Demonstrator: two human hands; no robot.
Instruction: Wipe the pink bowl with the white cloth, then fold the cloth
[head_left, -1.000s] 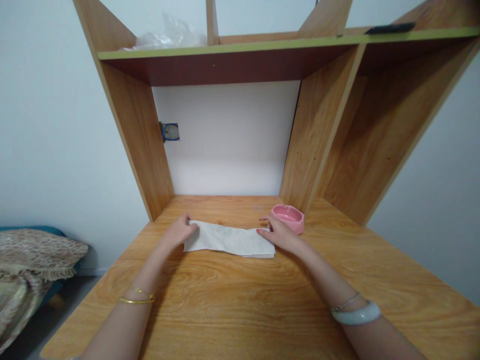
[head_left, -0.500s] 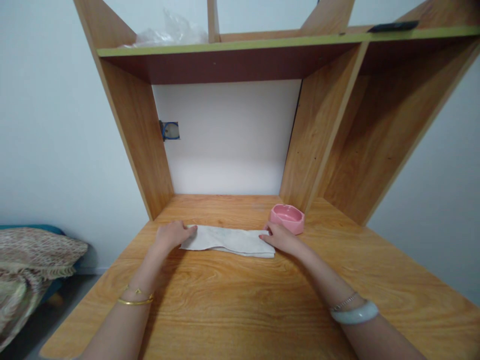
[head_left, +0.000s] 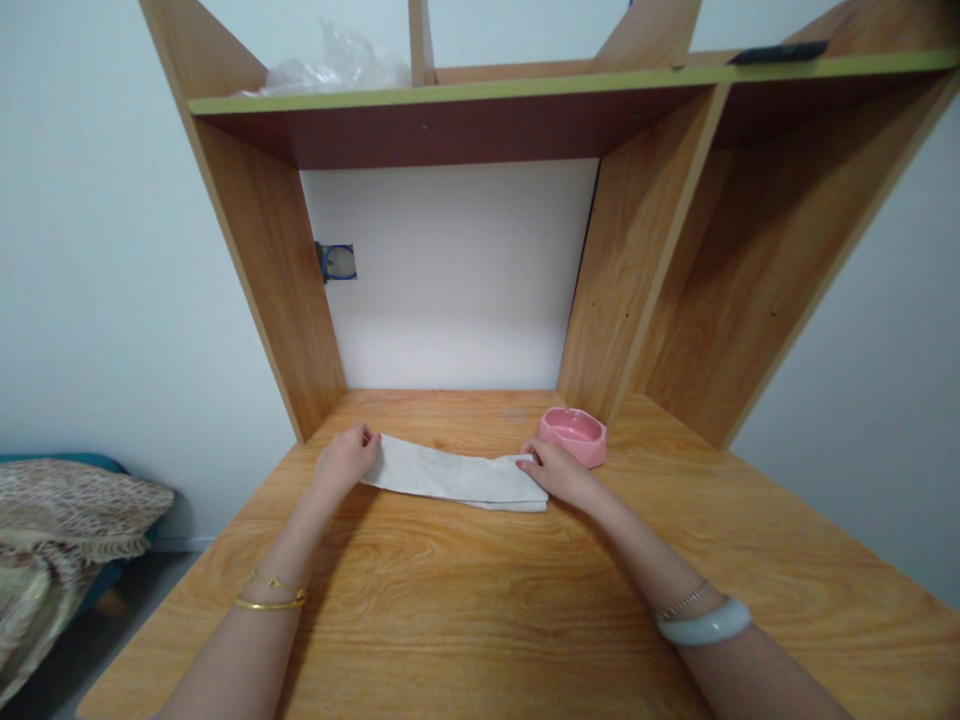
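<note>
A white cloth (head_left: pixel 457 478), folded into a long strip, stretches across the wooden desk between my hands. My left hand (head_left: pixel 349 458) pinches its left end, which looks slightly raised. At the other end, my right hand (head_left: pixel 556 470) grips the cloth's right edge between thumb and fingers. Layered edges show at the cloth's lower right corner. Just behind my right hand stands a pink bowl (head_left: pixel 574 437) with an angular rim; the hand overlaps its lower left side in view.
Wooden shelving (head_left: pixel 645 270) rises from the back of the desk (head_left: pixel 465 610). A clear plastic bag (head_left: pixel 337 65) and a dark flat object (head_left: pixel 780 52) lie on the upper shelf. An uncovered wall socket box (head_left: pixel 339 262) shows at back left. A patterned blanket (head_left: pixel 67 510) lies beyond the desk's left side.
My left hand has closed on the cloth's left end and lifted it a little, so the strip looks tauter. My right hand stays at the right end.
</note>
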